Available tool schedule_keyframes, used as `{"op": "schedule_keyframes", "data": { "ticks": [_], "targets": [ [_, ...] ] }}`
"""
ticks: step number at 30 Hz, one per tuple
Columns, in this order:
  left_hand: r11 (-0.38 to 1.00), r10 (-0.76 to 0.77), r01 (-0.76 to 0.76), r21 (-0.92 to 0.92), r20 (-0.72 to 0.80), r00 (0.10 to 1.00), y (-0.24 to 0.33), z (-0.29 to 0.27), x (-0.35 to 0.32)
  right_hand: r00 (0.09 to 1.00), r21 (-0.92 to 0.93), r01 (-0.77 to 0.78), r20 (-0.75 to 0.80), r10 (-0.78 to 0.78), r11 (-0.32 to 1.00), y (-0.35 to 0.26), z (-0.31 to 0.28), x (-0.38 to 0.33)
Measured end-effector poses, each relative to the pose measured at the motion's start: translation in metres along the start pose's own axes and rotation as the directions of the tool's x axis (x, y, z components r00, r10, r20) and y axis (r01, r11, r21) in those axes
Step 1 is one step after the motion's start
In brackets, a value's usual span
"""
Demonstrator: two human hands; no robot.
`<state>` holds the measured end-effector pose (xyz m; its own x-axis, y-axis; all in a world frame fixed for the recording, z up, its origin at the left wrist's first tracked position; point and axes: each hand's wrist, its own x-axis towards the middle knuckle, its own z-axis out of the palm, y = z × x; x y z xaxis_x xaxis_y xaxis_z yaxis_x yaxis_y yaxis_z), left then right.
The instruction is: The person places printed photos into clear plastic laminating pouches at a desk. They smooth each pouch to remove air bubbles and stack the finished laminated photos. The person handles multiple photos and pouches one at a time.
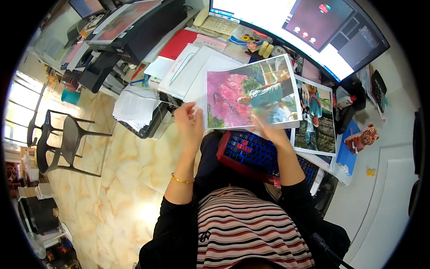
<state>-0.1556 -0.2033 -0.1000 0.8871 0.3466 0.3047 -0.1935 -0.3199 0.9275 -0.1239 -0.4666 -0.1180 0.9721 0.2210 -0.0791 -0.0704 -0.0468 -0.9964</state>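
A large photo print (251, 96) with a white border lies turned sideways in front of me, showing pink blossoms and a figure in a pale top. Beside its left edge is my left hand (189, 120), its fingers curled together; what they hold, if anything, I cannot make out. My right hand (269, 131) is at the print's lower edge, with its fingertips over the picture. Motion smears those fingers, so their grip is unclear. Partly under the print's right side lies a second photo print (315, 127) of a figure by dark rock.
Below the prints sits a lit keyboard (251, 150). A monitor (286, 22) stands behind, with a telephone (219, 22) to its left. Farther left are a black printer (134, 40) and a paper stack (134, 107). A tiger figurine (362, 139) stands right.
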Motion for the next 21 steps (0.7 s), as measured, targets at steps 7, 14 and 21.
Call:
{"op": "schedule_keyframes", "data": {
  "ticks": [7, 14, 21],
  "targets": [
    [0.573, -0.55, 0.697, -0.432, 0.427, 0.717, -0.021, -0.014, -0.034, 0.997, -0.138, 0.058, 0.064, -0.05, 0.989, -0.038, 0.004, -0.018],
    [0.759, -0.535, 0.612, -0.224, 0.32, 0.782, -0.009, -0.038, -0.045, 0.987, 0.423, -0.111, -0.061, 0.15, 0.899, -0.05, -0.024, -0.018],
    [0.773, -0.517, 0.608, -0.182, 0.375, 0.769, 0.0, -0.052, -0.055, 0.946, 0.22, -0.316, 0.152, 0.287, 0.923, -0.055, -0.059, 0.0]
  ]
}}
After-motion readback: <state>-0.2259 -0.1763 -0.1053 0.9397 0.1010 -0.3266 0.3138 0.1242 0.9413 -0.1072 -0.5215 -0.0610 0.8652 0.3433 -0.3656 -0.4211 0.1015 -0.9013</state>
